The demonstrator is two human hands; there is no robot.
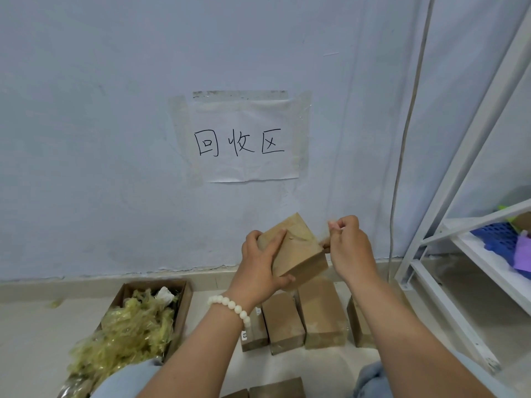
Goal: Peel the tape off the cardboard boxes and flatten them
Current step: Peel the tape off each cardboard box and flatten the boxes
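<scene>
Head view: at centre frame we grip the box (298, 251) in the left hand (260, 265), fingers wrapped round its left face, likely to brace it against the pull. The right hand (349, 248) fingers pinch the tape (324, 232) at the box's right edge. Lower centre: taped boxes (320, 314) stand on the floor (37, 326). Lower left: carton (184, 308) holds waste tape (129, 331). Right edge: shelf frame (459, 225) looks close, could limit a wide pull.

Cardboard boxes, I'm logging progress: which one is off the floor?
The cardboard box in the left hand, raised before the wall while the right hand pinches tape at its corner; the other boxes stand on the floor.
</scene>
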